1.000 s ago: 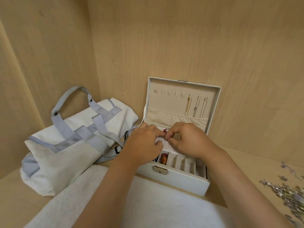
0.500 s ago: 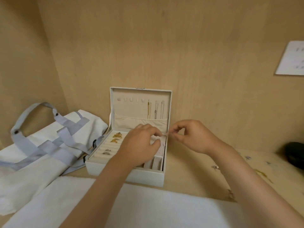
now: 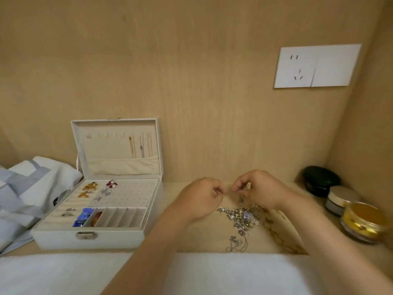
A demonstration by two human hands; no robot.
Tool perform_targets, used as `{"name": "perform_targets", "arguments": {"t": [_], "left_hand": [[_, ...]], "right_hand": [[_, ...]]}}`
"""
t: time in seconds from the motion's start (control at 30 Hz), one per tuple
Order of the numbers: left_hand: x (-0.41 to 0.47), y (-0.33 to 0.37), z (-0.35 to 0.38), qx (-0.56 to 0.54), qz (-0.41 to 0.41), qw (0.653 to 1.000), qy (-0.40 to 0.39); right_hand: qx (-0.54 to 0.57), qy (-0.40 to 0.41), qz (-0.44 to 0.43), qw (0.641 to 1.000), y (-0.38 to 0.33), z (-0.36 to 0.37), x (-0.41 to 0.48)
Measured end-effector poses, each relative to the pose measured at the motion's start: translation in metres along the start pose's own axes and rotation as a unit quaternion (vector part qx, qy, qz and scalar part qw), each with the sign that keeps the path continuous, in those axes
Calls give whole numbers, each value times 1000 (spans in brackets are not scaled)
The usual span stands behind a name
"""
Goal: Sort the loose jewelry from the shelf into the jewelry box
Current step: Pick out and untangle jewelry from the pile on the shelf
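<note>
The white jewelry box (image 3: 63, 237) stands open at the left of the shelf, with gold and red earrings on its peg panel, rings in the rolls, blue and amber pieces in the front slots, and chains hung in the lid (image 3: 119, 145). To its right lies a tangled pile of loose silver jewelry (image 3: 242, 216). My left hand (image 3: 200, 199) and my right hand (image 3: 257, 190) hover just above the far edge of that pile, fingertips pinched and nearly touching each other. Whether anything small sits between the fingers cannot be made out.
A white and blue bag (image 3: 27, 192) lies left of the box. A white towel (image 3: 63, 273) covers the front edge. At the right corner stand a dark round case (image 3: 321, 179), a silver-lidded jar (image 3: 340, 201) and a gold jar (image 3: 363, 222). A wall socket (image 3: 314, 66) is on the back panel.
Both hands have left the jewelry box and moved right to the loose pile. The view has swung right, bringing the jars and socket into sight.
</note>
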State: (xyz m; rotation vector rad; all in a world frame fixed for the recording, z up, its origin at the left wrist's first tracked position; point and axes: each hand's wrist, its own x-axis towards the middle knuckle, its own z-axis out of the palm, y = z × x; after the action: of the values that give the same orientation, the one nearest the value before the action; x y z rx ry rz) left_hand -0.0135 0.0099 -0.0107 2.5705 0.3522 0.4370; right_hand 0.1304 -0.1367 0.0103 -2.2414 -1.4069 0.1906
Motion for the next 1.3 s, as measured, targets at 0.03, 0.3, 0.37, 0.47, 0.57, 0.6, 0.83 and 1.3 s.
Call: {"name": "perform_targets", "arguments": {"t": [0.03, 0.3, 0.37, 0.47, 0.57, 0.6, 0.83, 1.3], "left_hand": [[2, 0, 5, -5, -2, 1000, -9], [-1, -20, 36, -9, 18, 998, 62], [0, -18, 41, -1, 27, 998, 55], [2, -20, 45, -5, 24, 997, 68], [1, -20, 45, -52, 21, 994, 96], [1, -18, 42, -67, 23, 992, 106], [20, 15, 21, -211, 31, 969, 127], [57, 22, 44, -212, -21, 965, 153]], "right_hand": [[5, -7, 0, 1000, 2, 1, 1], [-28, -38, 49, 998, 26, 8, 10], [-41, -50, 51, 997, 28, 13, 12], [-40, -34, 50, 997, 28, 16, 12], [18, 20, 48, 998, 29, 10, 10], [59, 44, 46, 996, 28, 7, 9], [348, 88, 98, 928, 5, -20, -2], [297, 137, 113, 938, 42, -26, 0]]}}
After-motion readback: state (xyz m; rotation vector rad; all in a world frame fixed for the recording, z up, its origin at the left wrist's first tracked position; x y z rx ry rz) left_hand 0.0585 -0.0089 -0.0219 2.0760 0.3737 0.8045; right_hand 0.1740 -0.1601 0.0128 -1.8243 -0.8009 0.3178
